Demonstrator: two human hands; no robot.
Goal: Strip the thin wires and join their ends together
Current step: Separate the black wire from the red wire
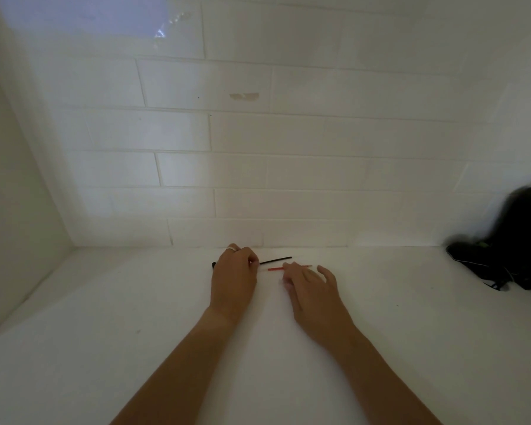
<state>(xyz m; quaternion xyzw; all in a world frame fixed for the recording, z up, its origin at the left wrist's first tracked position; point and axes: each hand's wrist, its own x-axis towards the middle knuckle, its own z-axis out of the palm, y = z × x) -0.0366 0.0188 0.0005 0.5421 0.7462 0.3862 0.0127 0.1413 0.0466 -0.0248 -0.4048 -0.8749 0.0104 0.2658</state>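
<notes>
A thin black wire (pixel 276 260) lies on the white surface near the back wall. A thin red wire (pixel 276 269) lies just in front of it, with a pale end at its left. My left hand (pixel 233 273), a ring on one finger, is curled with its fingertips at the black wire's left end. A small dark object (pixel 214 265) peeks out at that hand's left side. My right hand (pixel 310 286) rests with fingers spread over the red wire's right part, fingertips touching it. Whether either hand truly pinches its wire is hidden by the fingers.
A white brick wall (pixel 258 167) rises straight behind the wires, and a side wall (pixel 16 210) closes the left. A black bag with cords (pixel 512 246) sits at the far right against the wall. The white tabletop (pixel 135 317) stretches towards me.
</notes>
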